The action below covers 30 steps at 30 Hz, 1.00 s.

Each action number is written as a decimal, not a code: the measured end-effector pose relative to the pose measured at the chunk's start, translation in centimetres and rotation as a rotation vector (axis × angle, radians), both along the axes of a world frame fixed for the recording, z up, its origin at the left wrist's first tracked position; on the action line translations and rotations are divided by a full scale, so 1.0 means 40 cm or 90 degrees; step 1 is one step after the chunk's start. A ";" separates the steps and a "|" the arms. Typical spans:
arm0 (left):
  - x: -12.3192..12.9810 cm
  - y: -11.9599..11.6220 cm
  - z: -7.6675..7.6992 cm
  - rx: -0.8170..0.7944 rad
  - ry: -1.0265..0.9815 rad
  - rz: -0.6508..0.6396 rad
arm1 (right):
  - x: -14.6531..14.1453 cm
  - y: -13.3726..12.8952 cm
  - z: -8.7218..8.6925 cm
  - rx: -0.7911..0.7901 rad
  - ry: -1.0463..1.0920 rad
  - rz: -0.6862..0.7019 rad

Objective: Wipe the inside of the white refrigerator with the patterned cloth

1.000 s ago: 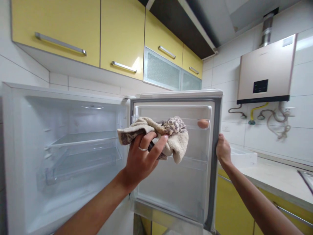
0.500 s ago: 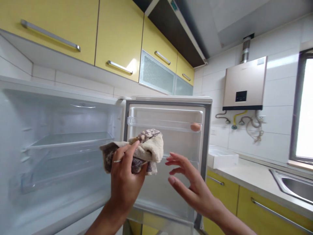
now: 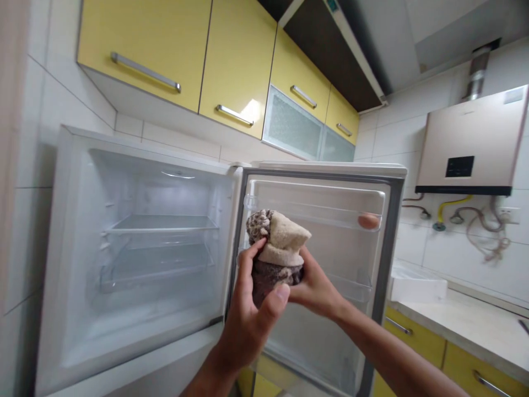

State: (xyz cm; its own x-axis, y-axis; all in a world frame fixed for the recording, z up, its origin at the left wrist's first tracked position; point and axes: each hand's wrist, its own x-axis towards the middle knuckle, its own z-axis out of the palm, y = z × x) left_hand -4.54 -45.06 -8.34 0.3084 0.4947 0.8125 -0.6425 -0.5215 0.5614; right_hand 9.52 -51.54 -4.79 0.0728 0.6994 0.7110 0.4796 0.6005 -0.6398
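Note:
A bunched cloth [image 3: 285,240], cream and dark patterned, is held up in front of the open fridge door. My left hand [image 3: 250,314] grips it from the left and below, with the thumb across its lower front. From the right, my right hand [image 3: 316,284] closes on the cloth's side; its fingertips are hidden behind the fabric. The fridge compartment [image 3: 165,309] stands open at the left, with glass shelves [image 3: 165,223] inside. An egg [image 3: 368,220] lies in the upper rack of the door [image 3: 397,231].
Yellow cabinets [image 3: 161,33] hang above the fridge. A white box [image 3: 417,286] sits on the counter [image 3: 475,320] at the right, below a water heater [image 3: 471,138] with hoses. The fridge door stands between the compartment and the counter.
My right hand has moved left and taken hold of the cloth, which is now more compactly bunched. The view has turned left, bringing the fridge's left side and the wall into sight.

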 end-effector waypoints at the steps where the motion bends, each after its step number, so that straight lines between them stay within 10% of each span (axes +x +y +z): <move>1: 0.000 0.000 0.008 -0.012 -0.011 -0.048 | -0.002 0.004 0.020 0.018 -0.009 -0.018; 6: 0.017 0.003 0.014 -0.092 -0.139 0.009 | 0.000 0.017 0.173 0.189 -0.191 -0.173; 13: 0.085 0.079 -0.108 -0.024 0.037 0.261 | 0.075 0.101 0.451 0.433 -0.489 -0.550; 17: 0.141 0.129 -0.133 0.191 0.180 0.403 | 0.073 0.168 0.547 0.231 -0.710 -0.637; 22: 0.211 0.161 -0.104 0.418 0.282 0.471 | 0.047 0.282 0.558 -0.157 -0.969 -0.607; 30: 0.282 0.197 -0.065 0.565 0.366 0.499 | 0.087 0.384 0.571 -0.341 -0.703 -0.490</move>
